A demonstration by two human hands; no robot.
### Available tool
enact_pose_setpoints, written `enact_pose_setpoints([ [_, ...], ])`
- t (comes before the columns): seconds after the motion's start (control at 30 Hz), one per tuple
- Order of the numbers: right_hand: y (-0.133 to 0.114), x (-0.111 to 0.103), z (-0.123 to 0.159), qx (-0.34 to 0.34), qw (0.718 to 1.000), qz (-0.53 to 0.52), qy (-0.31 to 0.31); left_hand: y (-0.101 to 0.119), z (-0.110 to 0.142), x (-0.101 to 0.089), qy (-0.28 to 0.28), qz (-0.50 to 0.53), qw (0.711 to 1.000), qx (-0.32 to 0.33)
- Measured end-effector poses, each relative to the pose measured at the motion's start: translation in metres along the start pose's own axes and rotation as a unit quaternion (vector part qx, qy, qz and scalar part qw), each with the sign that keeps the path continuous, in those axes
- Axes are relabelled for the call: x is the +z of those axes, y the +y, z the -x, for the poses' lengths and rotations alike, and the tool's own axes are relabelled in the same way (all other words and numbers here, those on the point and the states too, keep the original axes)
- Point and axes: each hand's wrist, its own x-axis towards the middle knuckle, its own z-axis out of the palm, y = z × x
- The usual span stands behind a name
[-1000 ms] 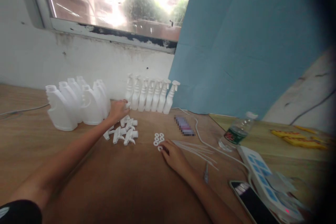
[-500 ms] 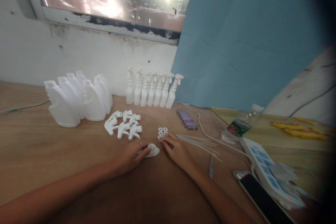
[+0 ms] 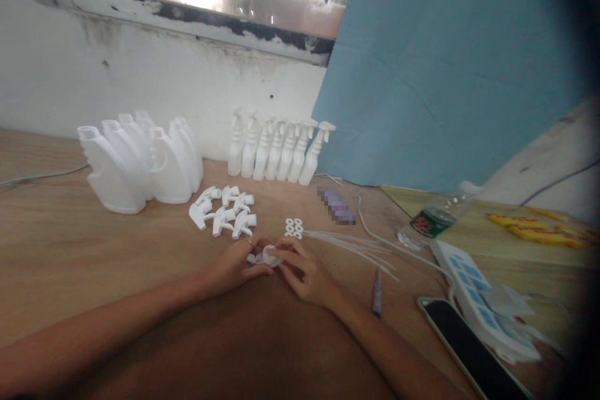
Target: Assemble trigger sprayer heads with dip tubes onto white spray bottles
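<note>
In front of me, my left hand [image 3: 241,267] is closed around a white spray trigger head [image 3: 270,255], its round collar turned up toward me. My right hand [image 3: 302,269] meets it there, fingers bent and pinched at the collar's mouth. The small white washer in that pinch is mostly hidden by the fingertips. Just beyond my right hand lie several white washers [image 3: 298,229] in two short rows. More white trigger heads [image 3: 224,221] rest on the table past my left hand. Thin clear dip tubes [image 3: 351,245] fan out to the right of the washers.
White jug-like bottles [image 3: 112,181] stand at the back left. Several finished-looking spray bottles [image 3: 285,156] line the wall. On the right are a cutter-like tool [image 3: 377,294], a phone [image 3: 469,344], a power strip [image 3: 469,287], a tilted drink bottle [image 3: 429,225] and yellow packets [image 3: 534,231].
My right hand has left the washers and come left and nearer, onto the collar. My left hand has turned the trigger head. The view has tilted slightly down.
</note>
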Motion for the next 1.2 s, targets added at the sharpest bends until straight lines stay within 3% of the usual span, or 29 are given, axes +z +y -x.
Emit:
enact_pose_setpoints([
  [0.1, 0.000, 0.002, 0.001, 0.017, 1.000, 0.016, 0.010, 0.002, 0.002, -0.002, 0.004, -0.058, 0.998, 0.005],
  [0.33, 0.004, 0.006, 0.001, 0.020, 0.997, 0.070, 0.000, 0.006, 0.005, -0.008, -0.036, -0.174, 0.980, 0.088],
  [0.47, 0.008, 0.005, 0.003, 0.028, 0.996, 0.078, -0.027, 0.002, 0.003, -0.008, -0.043, -0.174, 0.979, 0.101],
  [0.6, 0.008, 0.004, 0.002, 0.035, 0.998, 0.058, -0.014, -0.002, 0.003, -0.006, -0.051, -0.161, 0.982, 0.084],
  [0.7, 0.018, -0.015, -0.001, 0.050, 0.997, 0.040, 0.042, -0.003, 0.004, -0.006, -0.047, -0.151, 0.984, 0.084],
  [0.8, 0.044, -0.057, 0.001, 0.124, 0.977, 0.095, 0.143, -0.004, 0.004, -0.005, -0.044, -0.147, 0.984, 0.085],
  [0.83, 0.054, -0.073, 0.004, 0.163, 0.966, 0.145, 0.139, -0.004, 0.004, -0.005, -0.044, -0.149, 0.984, 0.085],
  [0.9, 0.074, -0.100, 0.014, 0.247, 0.933, 0.256, 0.048, -0.004, 0.003, -0.005, -0.042, -0.150, 0.985, 0.080],
  [0.97, 0.089, -0.118, 0.026, 0.279, 0.919, 0.278, 0.005, -0.004, 0.003, -0.004, -0.041, -0.145, 0.986, 0.066],
  [1.2, 0.107, -0.120, 0.041, 0.324, 0.892, 0.311, -0.052, -0.003, 0.004, -0.002, -0.034, -0.142, 0.989, 0.033],
])
